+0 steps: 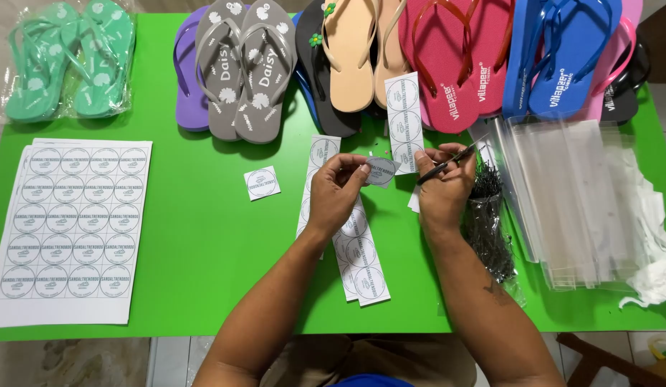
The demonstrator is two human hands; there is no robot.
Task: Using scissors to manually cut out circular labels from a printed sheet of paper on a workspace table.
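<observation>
My left hand (336, 190) pinches a small cut paper label (381, 173) with a round print, held above the green table (204, 244). My right hand (444, 183) grips black-handled scissors (447, 163), the blades pointing left and touching the label's right edge. Paper strips of round labels (363, 269) lie under my left wrist. Another strip (404, 122) lies just beyond my hands. A single square label (262, 182) rests left of my left hand.
A full sheet of round labels (71, 229) lies at the left. Green flip-flops in a bag (68, 61) and a row of coloured flip-flops (419, 57) line the far edge. Clear plastic bags (569, 201), black fasteners (487, 229) and white paper scraps (652, 236) sit at right.
</observation>
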